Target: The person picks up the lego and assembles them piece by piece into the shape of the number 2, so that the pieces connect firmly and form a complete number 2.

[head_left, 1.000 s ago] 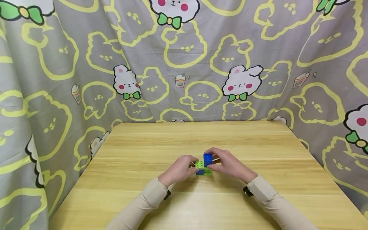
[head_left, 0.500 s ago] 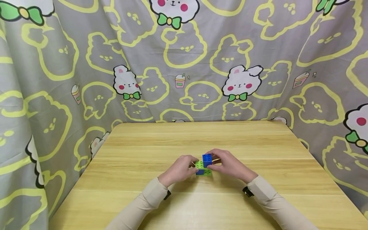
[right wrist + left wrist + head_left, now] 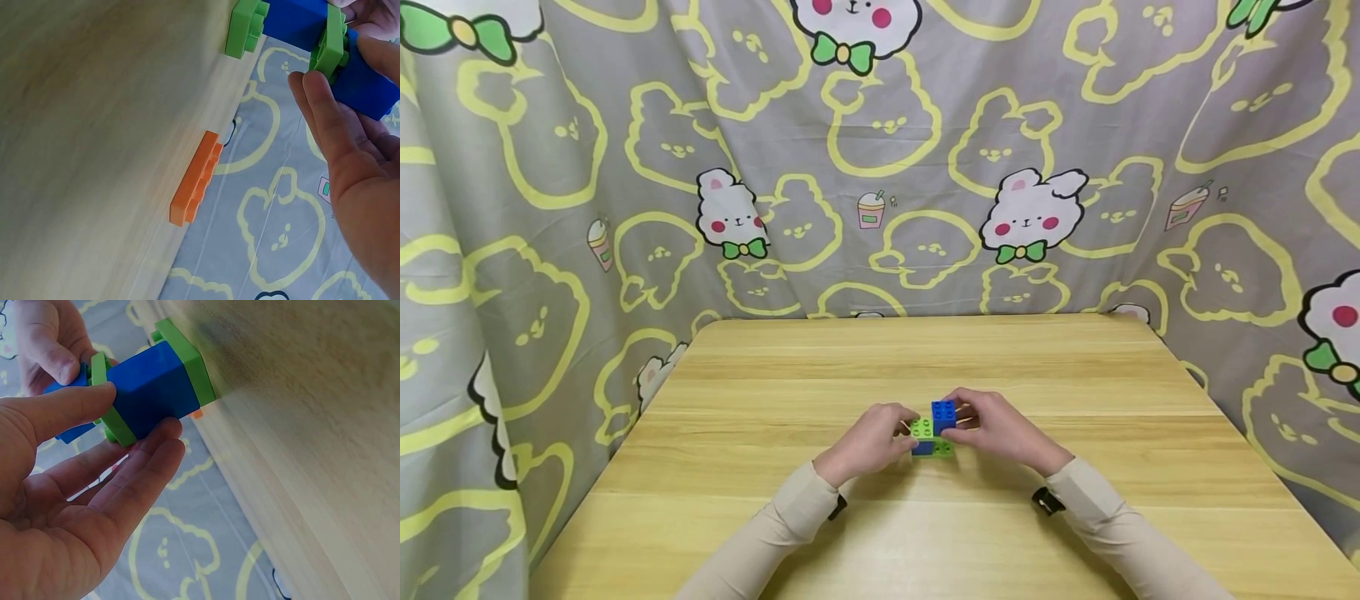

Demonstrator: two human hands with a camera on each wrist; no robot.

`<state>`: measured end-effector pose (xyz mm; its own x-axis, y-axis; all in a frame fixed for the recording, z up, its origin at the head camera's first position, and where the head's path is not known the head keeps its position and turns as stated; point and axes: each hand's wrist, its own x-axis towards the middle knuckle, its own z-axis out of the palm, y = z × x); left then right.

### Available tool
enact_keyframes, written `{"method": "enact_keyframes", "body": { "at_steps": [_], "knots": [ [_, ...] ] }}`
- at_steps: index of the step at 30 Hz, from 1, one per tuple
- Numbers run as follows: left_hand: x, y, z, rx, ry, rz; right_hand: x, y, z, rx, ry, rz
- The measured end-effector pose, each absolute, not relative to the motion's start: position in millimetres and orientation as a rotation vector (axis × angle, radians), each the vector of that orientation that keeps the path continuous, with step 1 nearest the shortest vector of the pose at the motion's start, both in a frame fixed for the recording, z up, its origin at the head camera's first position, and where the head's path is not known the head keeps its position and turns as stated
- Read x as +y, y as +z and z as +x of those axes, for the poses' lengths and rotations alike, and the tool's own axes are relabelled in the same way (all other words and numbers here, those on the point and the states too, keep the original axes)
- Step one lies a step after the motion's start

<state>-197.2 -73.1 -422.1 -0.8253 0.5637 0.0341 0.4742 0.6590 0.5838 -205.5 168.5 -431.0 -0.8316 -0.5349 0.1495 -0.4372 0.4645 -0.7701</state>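
A small stack stands on the table: a lower green plate (image 3: 242, 31), a blue block (image 3: 156, 387) on its left part, and an upper green plate (image 3: 922, 428) over that. My left hand (image 3: 867, 440) holds the stack from the left, thumb on one side and fingertips on the other. Another blue block (image 3: 943, 418), studs up, is pinched between the thumb and fingers of my right hand (image 3: 1000, 427). It sits at the right end of the upper plate, overlapping it in the head view. Fingers partly hide the join between them.
An orange studded brick (image 3: 195, 178) lies on the wooden table (image 3: 880, 525), seen in the right wrist view; in the head view it is out of sight. A patterned grey curtain (image 3: 820, 142) surrounds the table's back and sides.
The blue block in my right hand has shifted slightly left, then back a little to the right. My left hand and the stack stay in place.
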Motion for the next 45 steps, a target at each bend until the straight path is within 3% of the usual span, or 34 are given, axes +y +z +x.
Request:
{"method": "enact_keyframes", "body": {
  "at_steps": [45],
  "knots": [
    [-71.9,-420.0,-195.4,2.728,0.915,0.859,169.8,-431.1,-205.3,2.593,-1.297,-0.924]
  ]
}}
